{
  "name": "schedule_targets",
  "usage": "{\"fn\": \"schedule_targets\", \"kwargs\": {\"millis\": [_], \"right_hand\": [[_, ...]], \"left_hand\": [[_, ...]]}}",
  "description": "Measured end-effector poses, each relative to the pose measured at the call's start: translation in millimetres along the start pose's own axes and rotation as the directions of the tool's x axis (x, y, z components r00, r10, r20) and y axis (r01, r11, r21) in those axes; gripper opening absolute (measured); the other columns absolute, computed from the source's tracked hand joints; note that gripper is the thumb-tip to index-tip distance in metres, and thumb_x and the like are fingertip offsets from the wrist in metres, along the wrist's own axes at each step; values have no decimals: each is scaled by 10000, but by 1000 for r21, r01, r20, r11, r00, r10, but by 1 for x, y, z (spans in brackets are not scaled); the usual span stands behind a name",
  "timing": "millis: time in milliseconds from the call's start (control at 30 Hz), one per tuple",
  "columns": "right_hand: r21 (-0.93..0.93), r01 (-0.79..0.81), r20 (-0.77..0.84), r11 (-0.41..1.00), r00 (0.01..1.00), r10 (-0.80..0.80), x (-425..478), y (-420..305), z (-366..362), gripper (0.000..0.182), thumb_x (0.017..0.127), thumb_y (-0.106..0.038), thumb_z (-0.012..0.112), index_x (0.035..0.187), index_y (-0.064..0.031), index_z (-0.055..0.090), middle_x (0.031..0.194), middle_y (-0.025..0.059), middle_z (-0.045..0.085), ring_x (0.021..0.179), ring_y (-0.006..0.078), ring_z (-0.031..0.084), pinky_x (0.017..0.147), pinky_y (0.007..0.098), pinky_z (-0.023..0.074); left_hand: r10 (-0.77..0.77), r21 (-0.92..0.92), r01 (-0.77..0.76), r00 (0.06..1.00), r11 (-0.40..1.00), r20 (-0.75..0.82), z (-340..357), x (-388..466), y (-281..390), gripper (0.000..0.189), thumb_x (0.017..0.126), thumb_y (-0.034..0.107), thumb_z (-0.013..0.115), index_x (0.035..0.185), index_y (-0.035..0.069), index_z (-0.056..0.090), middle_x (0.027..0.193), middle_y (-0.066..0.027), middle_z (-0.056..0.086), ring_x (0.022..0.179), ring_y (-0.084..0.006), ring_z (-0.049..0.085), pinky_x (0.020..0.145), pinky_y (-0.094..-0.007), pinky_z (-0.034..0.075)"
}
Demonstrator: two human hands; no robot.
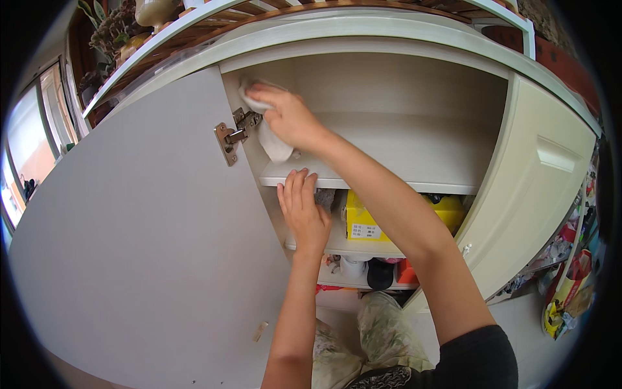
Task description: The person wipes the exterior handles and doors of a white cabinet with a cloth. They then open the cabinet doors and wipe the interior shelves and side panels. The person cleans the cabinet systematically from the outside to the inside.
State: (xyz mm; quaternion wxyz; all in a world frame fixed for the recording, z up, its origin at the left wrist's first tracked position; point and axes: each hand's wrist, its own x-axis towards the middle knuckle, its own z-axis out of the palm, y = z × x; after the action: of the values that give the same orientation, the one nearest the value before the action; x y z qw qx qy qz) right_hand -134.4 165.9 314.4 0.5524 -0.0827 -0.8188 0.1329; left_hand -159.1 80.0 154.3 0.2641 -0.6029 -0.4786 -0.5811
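Note:
My right hand (286, 114) presses a white cloth (276, 143) against the inner left side wall of an open cabinet, just above a metal door hinge (235, 136). Part of the cloth hangs down below the hand towards the upper shelf (388, 146). My left hand (304, 209) rests its fingertips on the front edge of that shelf, near its left end, with the fingers slightly apart and no object seen in it. The upper shelf bears nothing that I can see apart from the cloth's lower end near it.
The cabinet door (146, 233) stands open at left; another door (534, 170) is at right. A yellow box (359, 214) sits on the shelf below, with a black cap (380, 274) lower down. A slatted rack (204, 29) with plants stands on top. Bags (568, 291) lie at far right.

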Motion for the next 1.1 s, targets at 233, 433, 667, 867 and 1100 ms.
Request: {"fn": "schedule_targets", "kwargs": {"millis": [233, 433, 667, 867, 1100], "right_hand": [[-232, 374, 90, 898, 927, -363, -17, -15, -10, 389, 766, 68, 513, 1078, -83, 688, 1172, 71, 646, 1064, 292, 591, 894, 371, 500], [-408, 285, 96, 868, 958, -269, -9, -19, -8, 355, 764, 47, 530, 1054, -87, 687, 1126, 58, 655, 1026, 272, 602, 828, 368, 523], [82, 145, -312, 986, 944, -112, -47, -38, 5, 457, 770, 73, 470, 1178, -43, 640, 1236, 167, 579, 1097, 337, 570, 926, 387, 480], [-326, 302, -234, 896, 892, -386, -68, -48, 51, 492, 763, 55, 557, 1238, -63, 605, 1342, 79, 494, 1130, 298, 523, 948, 383, 463], [-681, 243, -69, 691, 918, -390, -55, -59, 13, 316, 749, -2, 608, 1034, -113, 683, 1141, -7, 610, 968, 238, 562, 828, 374, 494]], "left_hand": [[1, -16, -1, 1000, 1000, 2, -2, -2, -1, 593, 639, -134, 424, 1199, 27, 531, 1286, -162, 521, 1286, -375, 426, 1116, -544, 236], [-11, -47, 11, 1000, 999, 10, -8, -2, 2, 603, 662, -151, 385, 1225, 2, 537, 1349, -192, 487, 1321, -393, 396, 1117, -518, 263], [-165, -156, 160, 986, 975, -14, -34, -30, 5, 570, 739, -138, 372, 1291, -42, 474, 1392, -241, 421, 1319, -389, 400, 1079, -419, 318], [-291, -198, 276, 955, 941, -53, -39, -40, 9, 493, 739, -147, 392, 1200, -33, 527, 1352, -225, 455, 1292, -393, 430, 951, -406, 435], [-220, -95, 212, 972, 973, -77, -66, -33, 14, 430, 748, -121, 395, 1143, -39, 546, 1297, -209, 501, 1235, -360, 477, 1050, -427, 352]]}}
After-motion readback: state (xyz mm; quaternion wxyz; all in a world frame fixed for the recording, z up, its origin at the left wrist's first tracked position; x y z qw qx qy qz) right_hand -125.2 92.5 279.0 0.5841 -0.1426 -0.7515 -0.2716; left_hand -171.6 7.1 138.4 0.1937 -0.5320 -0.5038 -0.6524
